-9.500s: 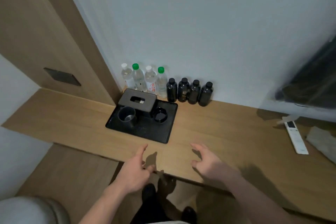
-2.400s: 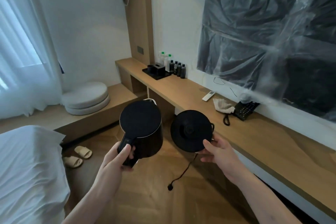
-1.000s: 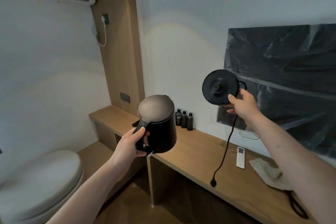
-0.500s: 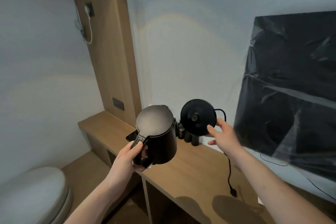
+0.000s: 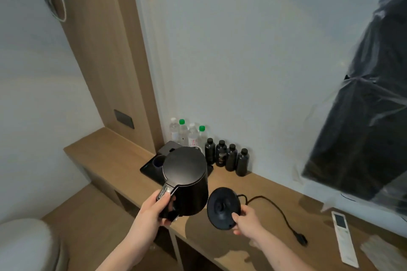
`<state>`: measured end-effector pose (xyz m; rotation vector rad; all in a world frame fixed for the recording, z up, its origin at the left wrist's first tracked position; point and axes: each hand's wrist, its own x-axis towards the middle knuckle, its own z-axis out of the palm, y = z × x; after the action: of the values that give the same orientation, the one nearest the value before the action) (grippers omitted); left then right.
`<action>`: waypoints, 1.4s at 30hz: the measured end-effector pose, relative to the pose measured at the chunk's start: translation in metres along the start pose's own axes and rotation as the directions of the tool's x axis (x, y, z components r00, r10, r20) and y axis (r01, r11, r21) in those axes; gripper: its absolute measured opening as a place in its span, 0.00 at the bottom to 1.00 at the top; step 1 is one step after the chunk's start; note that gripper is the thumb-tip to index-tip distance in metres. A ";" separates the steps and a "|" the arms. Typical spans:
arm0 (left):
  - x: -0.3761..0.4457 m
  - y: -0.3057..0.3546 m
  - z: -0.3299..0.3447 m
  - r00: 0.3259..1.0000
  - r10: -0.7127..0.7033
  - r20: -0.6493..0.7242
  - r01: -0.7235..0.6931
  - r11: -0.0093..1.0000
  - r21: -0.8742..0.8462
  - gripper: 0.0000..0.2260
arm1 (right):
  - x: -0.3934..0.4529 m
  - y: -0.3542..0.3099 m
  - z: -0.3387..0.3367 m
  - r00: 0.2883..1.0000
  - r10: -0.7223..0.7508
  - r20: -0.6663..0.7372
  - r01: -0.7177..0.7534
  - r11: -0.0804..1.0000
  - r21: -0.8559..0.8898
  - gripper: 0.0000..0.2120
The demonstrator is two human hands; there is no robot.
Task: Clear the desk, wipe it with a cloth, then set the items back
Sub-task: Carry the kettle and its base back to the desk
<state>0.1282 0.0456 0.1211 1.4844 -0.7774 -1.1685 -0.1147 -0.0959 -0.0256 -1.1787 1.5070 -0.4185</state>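
Now the right hand has dropped from head height, its fingers pinching the kettle base just above the desk; the left hand still grips the kettle by its handle, alongside. Looks like they're going back down.

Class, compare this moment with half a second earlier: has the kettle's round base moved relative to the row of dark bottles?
Yes. The kettle base, pinched by the right hand, has come down from in front of the dark bottles to just above the desk, nearer the camera.

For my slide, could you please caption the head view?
Left hand holds black kettle, right hand its base, above the wooden desk.
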 end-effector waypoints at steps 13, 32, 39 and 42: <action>0.131 -0.027 -0.015 0.968 -0.234 0.087 0.236 0.972 -0.016 0.08 | 0.093 0.044 0.042 0.864 0.477 -0.161 -0.438 0.869 0.229 0.10; 0.221 -0.050 0.054 0.929 -0.363 0.068 0.355 0.929 0.107 0.07 | 0.143 -0.005 0.014 0.941 0.291 0.173 -0.228 0.922 -0.312 0.20; 0.230 -0.051 0.064 0.937 -0.342 0.074 0.330 0.934 0.135 0.08 | 0.127 0.029 -0.063 0.977 0.079 -0.199 -0.109 0.984 -0.144 0.08; 0.232 -0.053 0.061 0.944 -0.318 0.081 0.300 0.936 0.186 0.09 | 0.144 0.036 -0.076 0.971 0.064 -0.232 -0.110 0.976 -0.190 0.04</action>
<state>0.1381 -0.1729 0.0097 1.7426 -0.7505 -1.4596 -0.1810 -0.2258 -0.1073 -1.2486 1.8252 -0.3541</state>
